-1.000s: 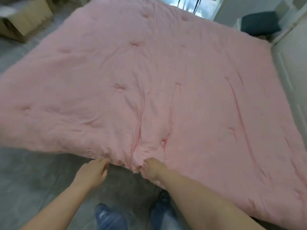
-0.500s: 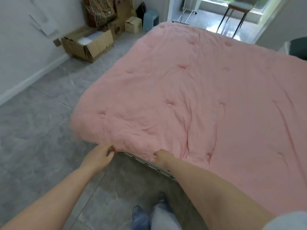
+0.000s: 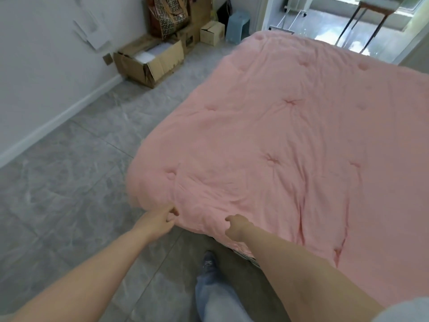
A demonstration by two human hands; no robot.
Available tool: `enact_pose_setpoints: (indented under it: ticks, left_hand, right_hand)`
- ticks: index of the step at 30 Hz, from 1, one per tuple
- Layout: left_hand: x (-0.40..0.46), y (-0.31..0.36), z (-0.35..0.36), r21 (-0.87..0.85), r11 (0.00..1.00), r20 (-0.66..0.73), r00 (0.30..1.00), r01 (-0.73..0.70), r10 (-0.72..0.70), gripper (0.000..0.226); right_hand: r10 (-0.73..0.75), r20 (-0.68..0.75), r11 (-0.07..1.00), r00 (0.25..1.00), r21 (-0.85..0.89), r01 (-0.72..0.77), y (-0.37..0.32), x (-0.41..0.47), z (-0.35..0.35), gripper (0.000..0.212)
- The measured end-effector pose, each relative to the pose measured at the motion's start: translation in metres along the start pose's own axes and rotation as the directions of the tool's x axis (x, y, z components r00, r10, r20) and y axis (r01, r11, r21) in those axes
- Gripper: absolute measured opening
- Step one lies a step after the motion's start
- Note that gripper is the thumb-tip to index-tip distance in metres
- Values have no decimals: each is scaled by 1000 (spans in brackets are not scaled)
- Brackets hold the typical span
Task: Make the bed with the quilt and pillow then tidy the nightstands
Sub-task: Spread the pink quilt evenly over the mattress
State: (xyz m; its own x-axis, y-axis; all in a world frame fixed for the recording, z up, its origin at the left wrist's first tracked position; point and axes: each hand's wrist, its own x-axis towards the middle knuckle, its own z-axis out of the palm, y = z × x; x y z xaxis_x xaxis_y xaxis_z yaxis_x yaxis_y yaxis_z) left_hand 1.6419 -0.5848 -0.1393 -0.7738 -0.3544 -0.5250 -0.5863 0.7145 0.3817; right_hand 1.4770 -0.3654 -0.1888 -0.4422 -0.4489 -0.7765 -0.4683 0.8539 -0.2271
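Note:
A pink tufted quilt (image 3: pixel 301 140) lies spread over the whole bed, wrinkled near its front left corner. My left hand (image 3: pixel 160 217) pinches the quilt's near edge at that corner. My right hand (image 3: pixel 236 225) grips the same edge a little to the right, fingers curled into the fabric. A strip of patterned mattress (image 3: pixel 246 257) shows under the quilt beside my right forearm. No pillow or nightstand is in view.
Grey tiled floor (image 3: pixel 69 194) stretches left of the bed. An open cardboard box (image 3: pixel 151 59), smaller boxes (image 3: pixel 212 32), a patterned bag (image 3: pixel 167 15) and a blue stool (image 3: pixel 238 25) stand by the far wall. A chair (image 3: pixel 364 17) is beyond the doorway. My shoe (image 3: pixel 209 263) is below.
I have stepped left along the bed's foot, and the view has swung toward the left corner. Both hands have shifted along the quilt's edge and keep hold of it.

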Motion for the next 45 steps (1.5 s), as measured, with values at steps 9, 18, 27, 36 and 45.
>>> enact_pose_setpoints:
  ticks: [9,18,27,36,45]
  left_hand:
    - [90,-55,-79,-5,993,115,986,119,-117,44]
    - [165,-142,-145,12,997,209,975,77,-77,46]
    - [274,-242,-234,-78,997,263,965,-5,25,42]
    - [332,-264,-206,-272,929,358,922,251,-144,52]
    - [413,-275,-136,-527,721,475,860,449,-188,73]
  right_hand:
    - [55,3,997,998,53,-55,-60,65,-60,58]
    - [107,7,989,994,100,-107,-155,130,-76,61]
    - [270,8,897,963,362,-254,-306,191,-80,68]
    - [279,-21,790,960,574,-217,-347,241,-72,65]
    - [463,3,616,886,718,-324,-356,291,-25,65]
